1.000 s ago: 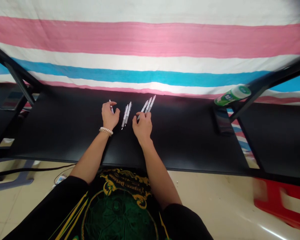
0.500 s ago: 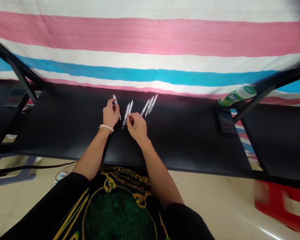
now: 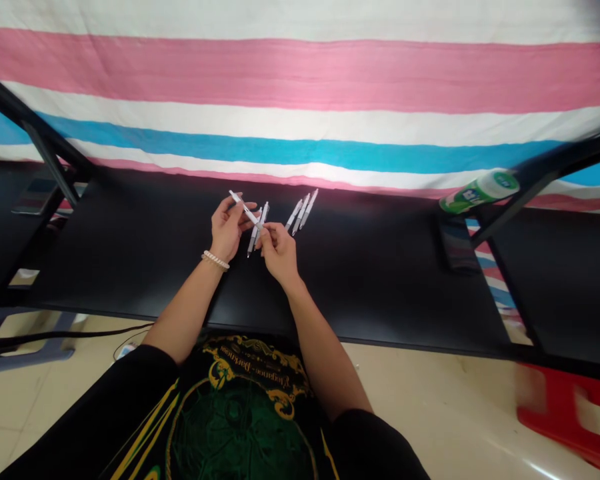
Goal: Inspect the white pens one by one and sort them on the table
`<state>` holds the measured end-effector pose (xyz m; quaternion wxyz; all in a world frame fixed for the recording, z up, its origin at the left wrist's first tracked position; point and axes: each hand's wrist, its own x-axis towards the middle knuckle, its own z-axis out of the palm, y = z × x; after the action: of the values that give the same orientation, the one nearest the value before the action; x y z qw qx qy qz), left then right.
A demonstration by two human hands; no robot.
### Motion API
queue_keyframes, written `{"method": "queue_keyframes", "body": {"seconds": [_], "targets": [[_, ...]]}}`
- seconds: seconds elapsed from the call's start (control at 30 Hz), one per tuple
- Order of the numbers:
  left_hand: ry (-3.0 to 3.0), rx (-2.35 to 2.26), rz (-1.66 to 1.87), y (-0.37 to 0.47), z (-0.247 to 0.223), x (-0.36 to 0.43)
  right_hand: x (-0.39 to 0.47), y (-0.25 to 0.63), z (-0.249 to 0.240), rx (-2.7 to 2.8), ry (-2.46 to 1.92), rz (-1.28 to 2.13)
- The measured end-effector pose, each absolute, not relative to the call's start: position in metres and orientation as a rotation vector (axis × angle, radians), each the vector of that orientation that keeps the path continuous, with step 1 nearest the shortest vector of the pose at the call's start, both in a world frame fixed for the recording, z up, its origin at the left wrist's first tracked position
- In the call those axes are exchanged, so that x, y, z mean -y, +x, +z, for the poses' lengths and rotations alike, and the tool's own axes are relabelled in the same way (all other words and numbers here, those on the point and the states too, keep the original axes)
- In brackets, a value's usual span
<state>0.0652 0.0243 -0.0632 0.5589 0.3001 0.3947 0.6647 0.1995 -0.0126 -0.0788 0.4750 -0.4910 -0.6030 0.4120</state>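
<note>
- Swung round since half a second ago: one white pen (image 3: 251, 216), then steeper beside the left hand (image 3: 225, 230), now slanting across from the left fingers to the right ones.
- Shifted as well, from over the nearby pair of pens to the near end of the slanting one: the right hand (image 3: 279, 253).
- In the left grip, the upper part of the white pen, pinched between thumb and fingers, with the other fingers spread out beyond.
- In the right grip, the pen's lower end, nipped between thumb and fingertips, the tip itself hidden there.
- Below the held pen and partly overlapped by it in this view, a pair of pens (image 3: 251, 247) side by side on the black table (image 3: 380, 280), just beside the right fingers.
- To the right of that pair, a little apart, three more pens (image 3: 301, 213) in a slanting row, close together, untouched by either hand.
- Around the left wrist, a pale beaded bracelet (image 3: 215, 260).
- Well apart at the table's right end, a green-and-white canister (image 3: 480, 191) lying tilted, with a dark flat object (image 3: 460, 247) just beside it.
- Behind the table, striped cloth (image 3: 300, 73) in pink, white and blue.
</note>
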Motion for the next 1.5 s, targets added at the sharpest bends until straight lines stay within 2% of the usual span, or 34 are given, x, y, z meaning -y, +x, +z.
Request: {"method": "queue_keyframes", "body": {"seconds": [0.17,0.53,0.73,0.9,1.03,1.5], "targets": [[0.685,-0.932,1.614,0.061,-0.062,-0.026,0.013,0.199,-0.077,1.539,-1.185,0.956],[0.573,-0.972,1.664,0.069,-0.062,-0.023,0.014,0.2,-0.087,1.715,-1.131,0.388],[0.531,-0.961,1.684,0.064,-0.065,-0.026,0.017,0.195,-0.077,1.598,-1.182,0.567],[0.513,-0.955,1.689,0.063,-0.065,-0.026,0.016,0.197,-0.07,1.508,-1.094,0.487],[0.501,-0.923,1.699,0.062,-0.068,-0.027,0.014,0.198,-0.07,1.46,-1.159,0.615],[0.523,-0.954,1.694,0.064,-0.067,-0.026,0.014,0.198,-0.072,1.441,-1.132,0.607]]}}
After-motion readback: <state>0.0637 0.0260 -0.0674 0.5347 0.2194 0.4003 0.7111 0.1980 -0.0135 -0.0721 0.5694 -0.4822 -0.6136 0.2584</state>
